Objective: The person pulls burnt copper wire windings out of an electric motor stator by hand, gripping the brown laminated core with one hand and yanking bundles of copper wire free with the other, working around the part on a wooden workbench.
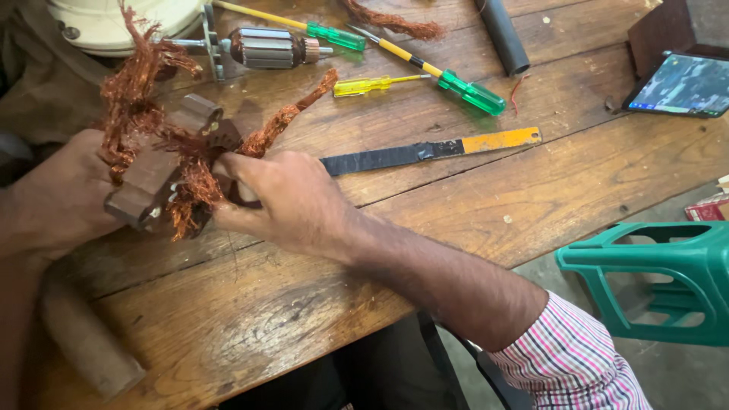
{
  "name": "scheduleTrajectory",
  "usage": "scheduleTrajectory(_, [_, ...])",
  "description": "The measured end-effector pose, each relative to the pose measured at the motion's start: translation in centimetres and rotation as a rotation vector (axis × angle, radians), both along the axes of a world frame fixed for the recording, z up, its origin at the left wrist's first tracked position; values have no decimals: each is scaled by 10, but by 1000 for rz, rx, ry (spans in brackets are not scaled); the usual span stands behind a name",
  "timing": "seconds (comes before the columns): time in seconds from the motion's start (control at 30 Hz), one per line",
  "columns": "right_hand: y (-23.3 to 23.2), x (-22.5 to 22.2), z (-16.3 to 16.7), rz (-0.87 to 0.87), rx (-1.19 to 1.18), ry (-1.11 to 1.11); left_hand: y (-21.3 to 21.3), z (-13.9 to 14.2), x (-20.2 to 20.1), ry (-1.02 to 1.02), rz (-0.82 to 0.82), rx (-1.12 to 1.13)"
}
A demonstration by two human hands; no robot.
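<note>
My left hand (64,193) grips a brown metal motor stator (156,178) from the left and holds it tilted over the wooden table (486,205). Frayed copper winding wire (137,99) sticks out of the stator in tangled bundles. My right hand (292,201) is closed on a bundle of copper wire (205,182) at the stator's near side, thumb and fingers pinching it. Another strand of copper wire (292,110) reaches up to the right, past my right hand.
On the table lie a motor rotor on its shaft (266,47), three yellow and green screwdrivers (463,89), a flat blade with an orange end (425,152), a black tube (503,34) and a phone (683,85). A green plastic stool (668,277) stands at the right.
</note>
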State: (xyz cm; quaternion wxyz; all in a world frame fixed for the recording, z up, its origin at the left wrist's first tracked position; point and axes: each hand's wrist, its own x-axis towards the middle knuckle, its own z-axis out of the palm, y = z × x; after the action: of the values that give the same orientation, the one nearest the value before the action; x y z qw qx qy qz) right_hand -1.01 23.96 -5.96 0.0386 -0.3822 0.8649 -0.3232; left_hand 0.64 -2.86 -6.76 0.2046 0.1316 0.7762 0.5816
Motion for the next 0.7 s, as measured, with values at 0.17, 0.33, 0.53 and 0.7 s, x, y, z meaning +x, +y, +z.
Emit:
scheduleTrajectory(0.17, [1, 6, 4, 6, 96, 33, -1, 4, 3, 61, -9, -10])
scheduleTrajectory(0.33, [2, 7, 1, 10, -127, 130, 5, 9, 4, 22, 26, 21])
scheduleTrajectory(0.53, [3, 6, 2, -22, -180, -12, 3, 8, 1, 51, 12, -46])
scheduleTrajectory(0.7, [1, 6, 7, -27, 36, -13, 6, 9, 3, 69, 94, -167])
